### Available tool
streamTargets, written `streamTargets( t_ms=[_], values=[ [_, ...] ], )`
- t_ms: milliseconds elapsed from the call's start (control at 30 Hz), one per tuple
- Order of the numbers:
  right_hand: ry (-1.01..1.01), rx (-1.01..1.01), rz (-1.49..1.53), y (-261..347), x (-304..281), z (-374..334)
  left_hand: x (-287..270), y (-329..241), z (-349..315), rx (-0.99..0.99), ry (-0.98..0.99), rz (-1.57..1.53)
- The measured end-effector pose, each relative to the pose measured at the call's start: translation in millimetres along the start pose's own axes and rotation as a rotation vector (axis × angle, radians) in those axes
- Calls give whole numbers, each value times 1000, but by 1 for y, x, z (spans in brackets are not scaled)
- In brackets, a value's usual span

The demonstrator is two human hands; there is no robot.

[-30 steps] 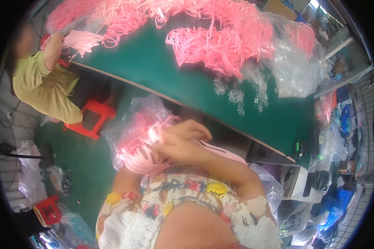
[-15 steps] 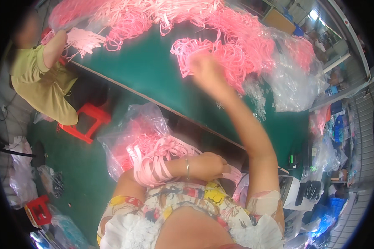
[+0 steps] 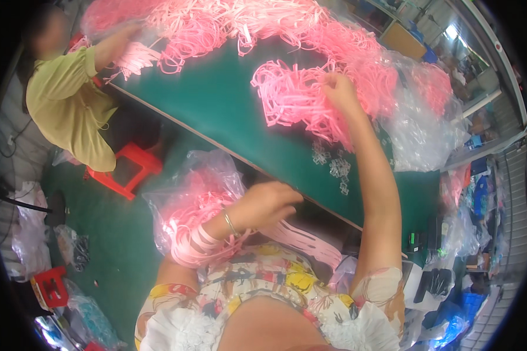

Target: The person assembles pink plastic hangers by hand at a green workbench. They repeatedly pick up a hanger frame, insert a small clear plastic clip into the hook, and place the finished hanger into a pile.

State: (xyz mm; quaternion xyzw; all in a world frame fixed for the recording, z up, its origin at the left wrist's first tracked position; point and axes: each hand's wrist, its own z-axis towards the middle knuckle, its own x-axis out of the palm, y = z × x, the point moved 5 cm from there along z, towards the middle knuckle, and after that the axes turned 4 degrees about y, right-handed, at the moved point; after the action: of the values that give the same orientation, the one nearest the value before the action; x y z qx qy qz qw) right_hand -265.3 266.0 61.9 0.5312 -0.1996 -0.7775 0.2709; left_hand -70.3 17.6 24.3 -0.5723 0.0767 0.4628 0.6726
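Note:
My right hand (image 3: 341, 95) reaches over the green table, its fingers pinched on a pink strap at the right of a loose heap of pink straps (image 3: 290, 96). My left hand (image 3: 266, 205) is above my lap near the table edge, fingers stretched out. A thick bundle of looped pink straps (image 3: 196, 248) hangs round my left forearm, below a bracelet (image 3: 229, 222). A flat row of pale pink straps (image 3: 307, 241) runs from under my left hand across my lap to the right; its hidden part I cannot make out.
Small clear plastic pieces (image 3: 338, 169) lie by my right forearm. Beyond is a long pile of pink straps (image 3: 234, 20), with a clear plastic bag (image 3: 418, 137) at right. At left, a co-worker in a yellow-green top (image 3: 70, 105) handles straps near a red stool (image 3: 129, 169).
My right hand has moved to the right along the heap. My left hand has lifted forward and its fingers have straightened; more of the flat strap row shows. The co-worker's arm now reaches out further.

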Motion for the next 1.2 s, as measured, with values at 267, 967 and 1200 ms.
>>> streamTargets(
  t_ms=[267, 967, 1200],
  values=[
    [87, -42, 203, 27, -35, -62, -33, 48, -2, -288, -400, -60],
    [235, -253, 26, 33, -51, -83, -63, 101, 42, -540, -608, -582],
    [202, -150, 23, 27, -42, -82, -65, 92, 40, -145, -741, -1246]
  ],
)
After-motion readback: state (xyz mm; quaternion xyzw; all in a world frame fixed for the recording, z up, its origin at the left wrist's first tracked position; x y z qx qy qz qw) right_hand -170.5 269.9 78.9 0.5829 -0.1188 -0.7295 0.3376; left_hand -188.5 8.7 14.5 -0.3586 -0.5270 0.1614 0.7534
